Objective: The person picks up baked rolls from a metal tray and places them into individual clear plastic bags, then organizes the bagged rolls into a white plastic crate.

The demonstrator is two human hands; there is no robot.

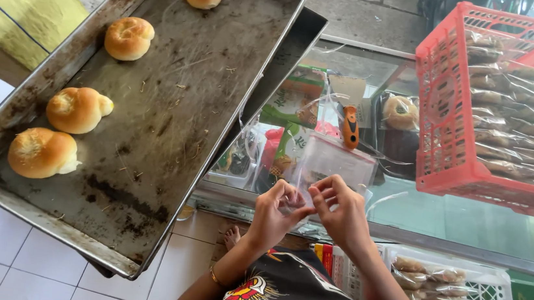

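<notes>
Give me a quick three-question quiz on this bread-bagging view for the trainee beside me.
1. How many buns lie on the metal baking tray?
2. True or false: the left hand and the right hand both pinch the clear plastic bag.
3. Where does the orange-handled scraper lie: A) on the tray, B) inside the red crate, C) on the glass counter between tray and crate?

Key
1. Four, in a row along the tray's left side, starting with the nearest bun.
2. True; the fingers of both meet at the bag's lower edge.
3. C.
</notes>
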